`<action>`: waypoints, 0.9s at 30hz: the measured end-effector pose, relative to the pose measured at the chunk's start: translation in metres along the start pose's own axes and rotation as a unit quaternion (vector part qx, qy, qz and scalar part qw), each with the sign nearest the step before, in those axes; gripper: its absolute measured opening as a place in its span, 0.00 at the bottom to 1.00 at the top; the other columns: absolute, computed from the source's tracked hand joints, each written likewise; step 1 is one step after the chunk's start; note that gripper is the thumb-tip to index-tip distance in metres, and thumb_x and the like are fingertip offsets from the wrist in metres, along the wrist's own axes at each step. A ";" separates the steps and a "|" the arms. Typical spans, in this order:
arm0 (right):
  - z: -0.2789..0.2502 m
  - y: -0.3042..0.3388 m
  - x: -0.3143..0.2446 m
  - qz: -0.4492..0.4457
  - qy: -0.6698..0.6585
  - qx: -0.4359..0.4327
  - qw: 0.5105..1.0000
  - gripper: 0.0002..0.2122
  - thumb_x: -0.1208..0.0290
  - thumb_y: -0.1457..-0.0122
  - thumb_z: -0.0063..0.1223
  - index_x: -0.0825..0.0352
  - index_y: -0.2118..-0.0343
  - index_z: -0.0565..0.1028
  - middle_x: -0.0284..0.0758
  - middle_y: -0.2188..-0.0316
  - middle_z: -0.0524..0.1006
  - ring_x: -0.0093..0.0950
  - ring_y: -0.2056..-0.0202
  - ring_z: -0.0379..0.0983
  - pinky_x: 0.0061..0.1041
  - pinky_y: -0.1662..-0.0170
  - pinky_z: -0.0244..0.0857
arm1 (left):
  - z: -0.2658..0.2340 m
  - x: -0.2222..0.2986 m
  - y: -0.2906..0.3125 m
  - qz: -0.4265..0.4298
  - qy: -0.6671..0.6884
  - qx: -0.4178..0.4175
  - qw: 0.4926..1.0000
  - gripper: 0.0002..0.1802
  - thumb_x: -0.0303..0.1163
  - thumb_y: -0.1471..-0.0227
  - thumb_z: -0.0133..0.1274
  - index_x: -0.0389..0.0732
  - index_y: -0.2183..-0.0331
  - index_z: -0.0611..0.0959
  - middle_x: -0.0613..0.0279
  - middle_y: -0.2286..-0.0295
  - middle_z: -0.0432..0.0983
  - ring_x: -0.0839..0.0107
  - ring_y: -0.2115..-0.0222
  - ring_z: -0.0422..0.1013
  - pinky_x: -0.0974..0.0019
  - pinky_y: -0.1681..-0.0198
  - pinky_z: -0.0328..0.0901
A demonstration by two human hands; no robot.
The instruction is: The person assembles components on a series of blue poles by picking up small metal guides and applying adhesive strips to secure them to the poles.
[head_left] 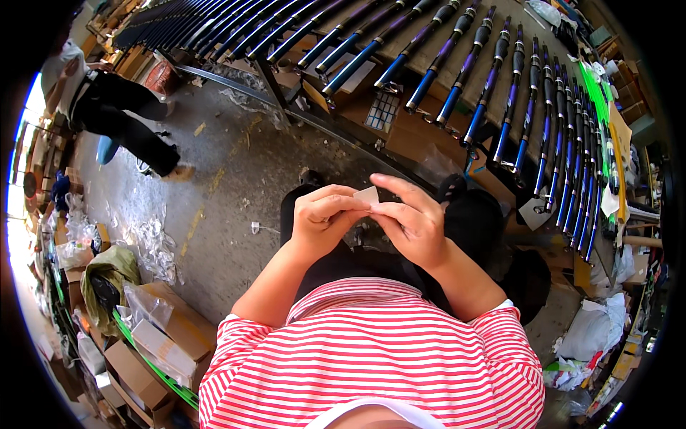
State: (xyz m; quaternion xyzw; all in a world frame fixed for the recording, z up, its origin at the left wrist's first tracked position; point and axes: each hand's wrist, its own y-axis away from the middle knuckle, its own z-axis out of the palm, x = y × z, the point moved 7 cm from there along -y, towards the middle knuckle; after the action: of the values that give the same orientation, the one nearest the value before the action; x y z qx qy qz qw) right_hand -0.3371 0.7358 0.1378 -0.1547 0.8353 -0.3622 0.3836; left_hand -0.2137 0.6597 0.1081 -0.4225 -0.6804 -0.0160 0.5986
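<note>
A small pale piece, like a bit of paper or a sticker [367,194], is held up in front of my body. My left hand [323,220] pinches it from one side, with the fingers closed and their tips at its lower edge. On the other side, my right hand [416,227] grips it between thumb and a finger, while the index finger lifts away above. The fingertips of both hands meet just under the piece. Beyond my hands, a long row of fishing rods [454,79], blue and purple with black grips, lies across a bench.
The metal bench frame [275,89] runs close ahead. A gridded sheet [382,112] lies below the rods. Cardboard boxes [168,332] and plastic wrap stand at the left, with plastic bags [593,329] at the right. A person in black trousers [118,107] is at the far left.
</note>
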 end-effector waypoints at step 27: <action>-0.012 -0.001 0.142 0.205 -0.199 0.051 0.957 0.05 0.80 0.53 0.58 0.69 0.72 0.73 0.39 0.73 0.76 0.33 0.73 0.75 0.24 0.72 0.68 | 0.077 -0.187 -0.103 -0.380 0.433 0.106 0.810 0.22 0.43 0.44 0.46 0.32 0.59 0.74 0.59 0.71 0.73 0.84 0.88 0.52 0.79 0.87 0.49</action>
State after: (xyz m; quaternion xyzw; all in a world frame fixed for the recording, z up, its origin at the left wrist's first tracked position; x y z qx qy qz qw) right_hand -0.4396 0.6647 0.0690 -0.0292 0.7362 -0.2802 0.6154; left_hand -0.3499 0.5301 -0.0191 -0.0135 -0.4542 -0.3512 0.8186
